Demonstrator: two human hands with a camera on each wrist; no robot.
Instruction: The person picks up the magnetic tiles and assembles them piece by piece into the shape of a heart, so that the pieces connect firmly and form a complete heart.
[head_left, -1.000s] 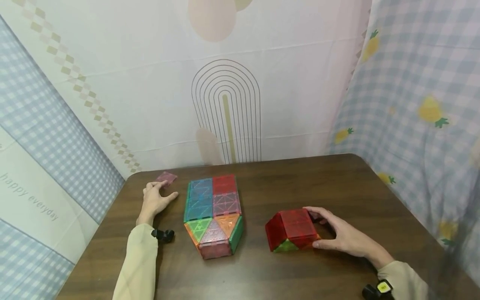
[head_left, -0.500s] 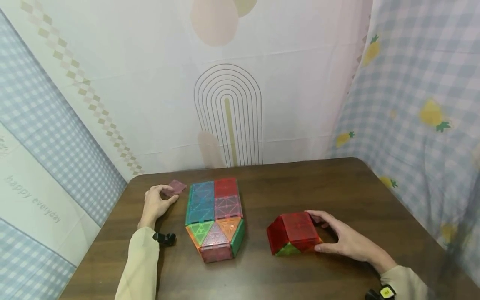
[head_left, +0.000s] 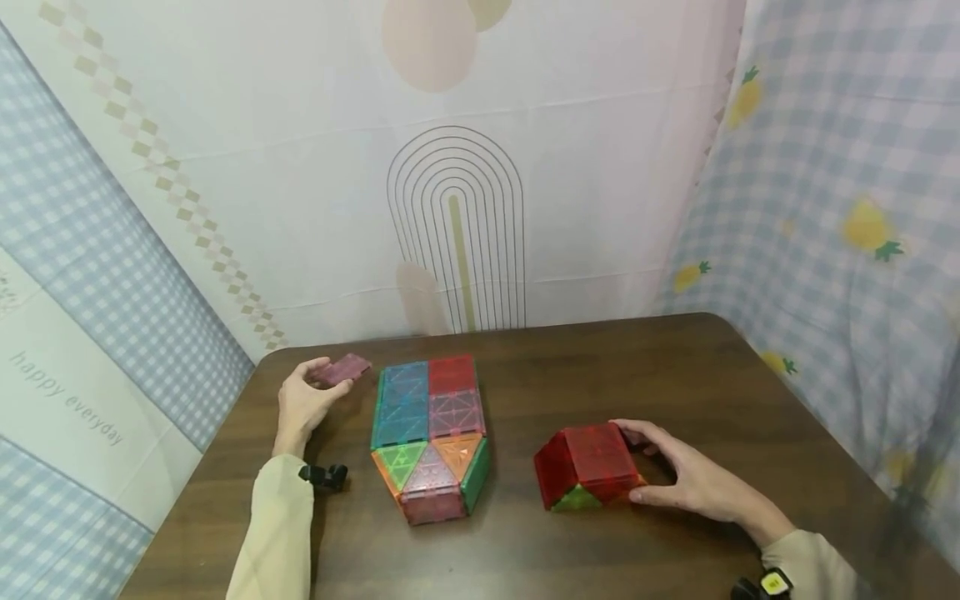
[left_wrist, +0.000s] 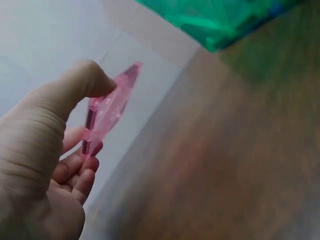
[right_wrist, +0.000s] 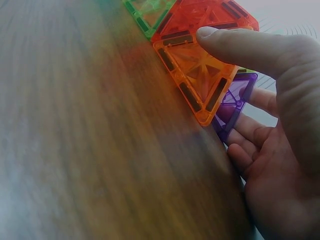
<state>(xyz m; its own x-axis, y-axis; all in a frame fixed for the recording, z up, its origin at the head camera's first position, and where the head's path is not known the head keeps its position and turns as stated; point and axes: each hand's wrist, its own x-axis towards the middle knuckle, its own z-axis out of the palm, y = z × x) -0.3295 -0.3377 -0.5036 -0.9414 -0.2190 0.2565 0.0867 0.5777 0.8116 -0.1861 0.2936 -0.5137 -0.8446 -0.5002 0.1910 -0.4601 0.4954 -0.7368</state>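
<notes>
My left hand [head_left: 302,406] pinches a pink translucent magnetic tile [head_left: 347,368] between thumb and fingers, tilted close over the table's back left. In the left wrist view that pink tile [left_wrist: 111,107] shows nearly edge-on, the thumb over its top edge. My right hand [head_left: 697,479] grips the right end of a small red magnetic-tile block [head_left: 600,454] on the table. In the right wrist view the thumb presses at the seam above an orange triangle tile [right_wrist: 204,75], with the other fingers behind at a purple tile [right_wrist: 232,102]. A green tile [head_left: 576,497] shows low on the block's front.
A longer magnetic-tile build stands between the hands, with blue tiles [head_left: 403,404], a red tile [head_left: 452,375] and a pointed front of triangle tiles. The brown table [head_left: 600,367] meets a white printed cloth [head_left: 585,208] behind. Checked cloths hang at both sides.
My left hand has taken hold of the pink tile, which lay flat at the back left, and tilts it up. My right hand keeps its grip on the red block.
</notes>
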